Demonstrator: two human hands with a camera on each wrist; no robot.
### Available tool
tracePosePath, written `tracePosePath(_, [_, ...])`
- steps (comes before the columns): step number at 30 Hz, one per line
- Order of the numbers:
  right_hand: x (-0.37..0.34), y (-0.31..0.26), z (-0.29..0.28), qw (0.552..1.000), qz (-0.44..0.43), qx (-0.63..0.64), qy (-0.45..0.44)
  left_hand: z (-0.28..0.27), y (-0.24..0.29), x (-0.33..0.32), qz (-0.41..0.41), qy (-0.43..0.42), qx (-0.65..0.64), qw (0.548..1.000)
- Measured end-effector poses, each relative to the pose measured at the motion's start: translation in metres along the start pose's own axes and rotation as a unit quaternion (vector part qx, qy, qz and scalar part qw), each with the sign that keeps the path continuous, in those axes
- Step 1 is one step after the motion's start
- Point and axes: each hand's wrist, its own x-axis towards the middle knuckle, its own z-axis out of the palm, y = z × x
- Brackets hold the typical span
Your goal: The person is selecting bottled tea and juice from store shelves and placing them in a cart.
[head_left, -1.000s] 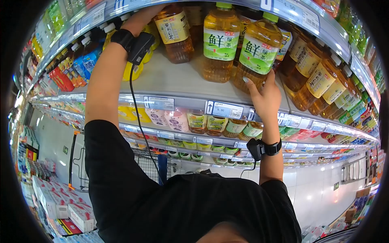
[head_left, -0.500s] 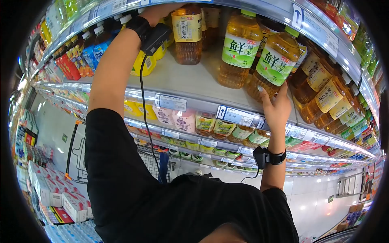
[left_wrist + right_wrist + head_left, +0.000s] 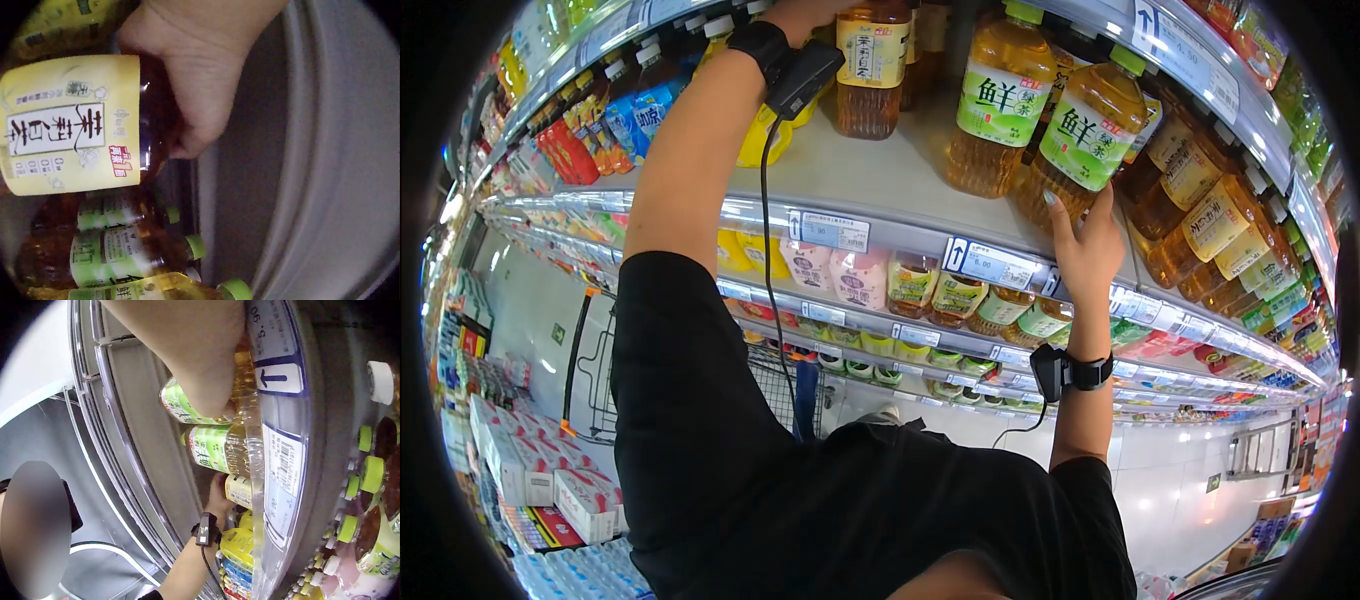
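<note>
In the head view my left hand (image 3: 805,14) reaches under the upper shelf at the top of a jasmine tea bottle (image 3: 872,72) with a pale yellow label. The left wrist view shows that hand (image 3: 197,69) curled round the bottle's upper end, above the label; the cap is hidden. My right hand (image 3: 1090,245) holds the lower part of a green tea bottle (image 3: 1088,125), thumb on the front and fingers at the right side. This bottle leans a little and has a green cap. A second green tea bottle (image 3: 1000,105) stands just left of it.
Yellow bottles (image 3: 765,140) stand left of the jasmine tea, and more amber tea bottles (image 3: 1215,225) on the right. Price tags (image 3: 990,262) line the shelf's front edge. Lower shelves hold further drinks. A wire cart (image 3: 770,385) is below, and a cable (image 3: 766,230) hangs from my left wrist.
The head view has shifted, so the shelf and bottles appear farther right than a second ago. My left hand stays at the jasmine tea bottle and my right hand at the green tea bottle's base.
</note>
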Motion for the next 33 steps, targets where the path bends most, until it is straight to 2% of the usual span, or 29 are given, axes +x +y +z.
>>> tracePosePath(6, [-0.001,0.000,0.000,1.000,0.009,-0.024,-0.011,-0.007,0.023,-0.012,-0.001,0.004,-0.007,1.000])
tracePosePath(8, [0.001,-0.001,-0.001,0.999,0.014,-0.038,-0.010,-0.008,0.025,-0.012,-0.017,-0.023,-0.026,0.999])
tracePosePath(9, [0.001,-0.001,-0.001,0.999,0.019,-0.036,-0.013,-0.004,0.017,-0.015,-0.025,-0.036,-0.034,0.998])
tracePosePath(10, [0.001,-0.002,-0.002,0.999,0.023,-0.034,-0.017,0.007,-0.067,0.029,0.012,-0.054,-0.021,0.998])
tracePosePath(11, [0.001,-0.003,-0.003,0.999,0.026,-0.032,-0.023,0.010,-0.064,0.023,0.054,-0.068,-0.033,0.996])
tracePosePath(13, [0.001,-0.002,-0.003,0.999,0.015,-0.032,-0.015,0.022,-0.058,-0.015,0.012,0.058,0.010,0.998])
tracePosePath(16, [0.002,-0.003,-0.005,0.999,0.012,-0.029,-0.011,0.041,-0.063,-0.060,-0.044,0.127,0.084,0.987])
tracePosePath(19, [-0.003,-0.005,-0.004,1.000,0.012,-0.021,-0.007,0.050,-0.056,-0.089,-0.161,0.054,0.072,0.983])
tracePosePath(22, [-0.001,-0.003,-0.002,0.999,0.020,-0.031,-0.008,0.074,-0.104,-0.073,-0.133,0.049,0.070,0.987])
tracePosePath(26, [-0.002,-0.003,-0.002,0.999,0.009,-0.032,0.000,0.072,-0.075,-0.081,-0.197,0.056,0.004,0.979])
tracePosePath(30, [0.002,-0.001,0.001,0.998,0.008,-0.065,0.004,0.069,-0.065,-0.088,-0.192,0.081,0.012,0.978])
tracePosePath(33, [0.002,0.003,0.003,0.996,0.016,-0.090,-0.007,0.054,-0.055,-0.101,-0.198,0.059,-0.011,0.978])
